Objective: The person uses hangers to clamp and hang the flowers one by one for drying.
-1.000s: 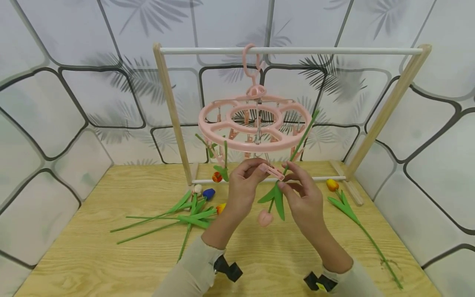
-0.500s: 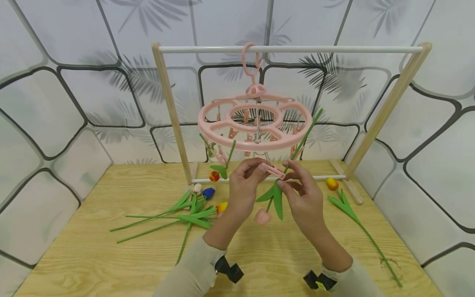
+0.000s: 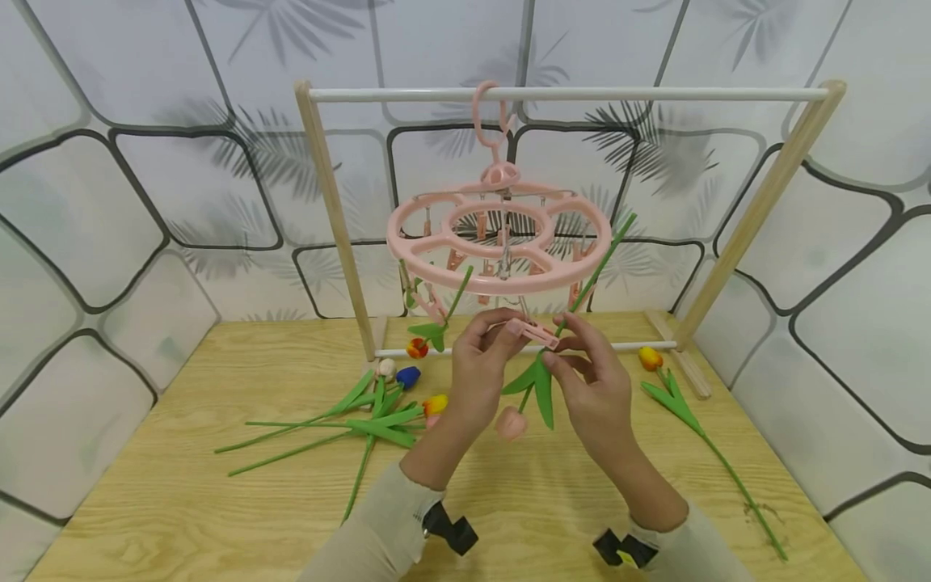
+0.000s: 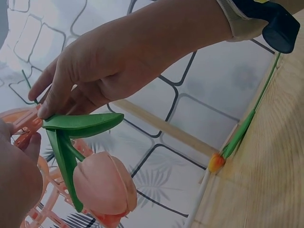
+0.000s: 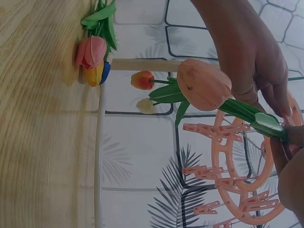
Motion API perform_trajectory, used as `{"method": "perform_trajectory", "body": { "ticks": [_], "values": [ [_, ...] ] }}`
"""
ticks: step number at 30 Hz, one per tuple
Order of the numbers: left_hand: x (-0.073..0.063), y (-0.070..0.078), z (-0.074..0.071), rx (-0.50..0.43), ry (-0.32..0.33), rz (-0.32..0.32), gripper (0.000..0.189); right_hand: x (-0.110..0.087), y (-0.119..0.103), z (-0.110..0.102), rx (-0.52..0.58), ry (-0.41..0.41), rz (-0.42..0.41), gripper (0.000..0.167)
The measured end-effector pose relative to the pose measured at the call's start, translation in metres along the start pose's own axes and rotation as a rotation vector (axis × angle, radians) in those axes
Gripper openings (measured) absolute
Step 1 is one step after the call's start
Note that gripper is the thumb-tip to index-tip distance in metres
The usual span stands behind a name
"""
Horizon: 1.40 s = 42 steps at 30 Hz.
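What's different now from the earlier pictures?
The hanging red-orange tulip has tilted, its upper end swinging right in the head view. The held pink tulip dipped slightly left. Nothing was grabbed or released: the left hand still holds the pink peg, the right hand the pink tulip.

Right hand (image 5: 292,178) pinched a pale pink tulip (image 5: 204,84)

Its fingers gripped the flower at the base of the green leaves (image 5: 249,114). The left hand (image 5: 249,52) reached in from the top edge, fingertips close by. Behind them hung a round pink hanger (image 5: 217,154) with dangling clips (image 5: 204,172). An orange tulip (image 5: 142,80) and a cream tulip (image 5: 145,105) showed past the bloom. On the wooden table (image 5: 38,142), deeper pink (image 5: 91,51), yellow (image 5: 91,76) and blue tulips (image 5: 105,74) lay bunched.
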<state>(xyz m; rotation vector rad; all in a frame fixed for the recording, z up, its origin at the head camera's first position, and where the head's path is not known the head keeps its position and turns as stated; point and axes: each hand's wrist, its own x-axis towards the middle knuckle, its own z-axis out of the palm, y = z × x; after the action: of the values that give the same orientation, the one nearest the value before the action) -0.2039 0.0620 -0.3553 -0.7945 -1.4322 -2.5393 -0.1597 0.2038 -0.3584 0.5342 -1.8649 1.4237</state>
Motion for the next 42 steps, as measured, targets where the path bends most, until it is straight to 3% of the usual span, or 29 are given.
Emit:
{"method": "perform_trajectory", "body": {
  "ticks": [5,8,10,14,19,22,25,28,36,42],
  "values": [
    [-0.001,-0.001,-0.003,0.051,-0.022,-0.009,0.026,0.000,0.000,0.000,-0.012,0.004,-0.006,0.055],
    [-0.002,0.000,-0.004,0.178,-0.011,0.004,0.027,-0.001,0.000,0.000,-0.011,0.011,-0.004,0.056],
    [-0.003,0.001,-0.004,0.266,0.012,0.057,0.027,-0.001,0.001,0.000,-0.004,0.015,-0.011,0.057],
    [-0.002,0.002,-0.006,0.450,0.061,0.246,0.020,-0.002,0.003,0.000,0.001,0.014,-0.022,0.059],
    [0.001,0.012,-0.007,0.683,0.052,0.510,0.014,-0.002,0.005,-0.001,-0.023,0.004,-0.009,0.055],
    [0.002,0.022,-0.006,0.766,0.044,0.654,0.013,-0.003,0.006,0.000,-0.026,-0.005,-0.011,0.053],
    [0.004,0.030,-0.004,0.811,0.031,0.735,0.016,-0.003,0.007,0.000,-0.025,-0.013,-0.016,0.053],
    [0.009,0.037,-0.002,0.833,0.000,0.730,0.020,-0.004,0.008,0.000,-0.030,-0.010,-0.016,0.054],
    [0.017,0.045,-0.001,0.879,-0.077,0.601,0.025,-0.004,0.010,0.000,-0.034,-0.008,-0.016,0.056],
    [0.022,0.045,-0.001,1.007,-0.094,0.598,0.026,-0.006,0.009,0.000,-0.037,-0.009,-0.016,0.054]
  ]
}}
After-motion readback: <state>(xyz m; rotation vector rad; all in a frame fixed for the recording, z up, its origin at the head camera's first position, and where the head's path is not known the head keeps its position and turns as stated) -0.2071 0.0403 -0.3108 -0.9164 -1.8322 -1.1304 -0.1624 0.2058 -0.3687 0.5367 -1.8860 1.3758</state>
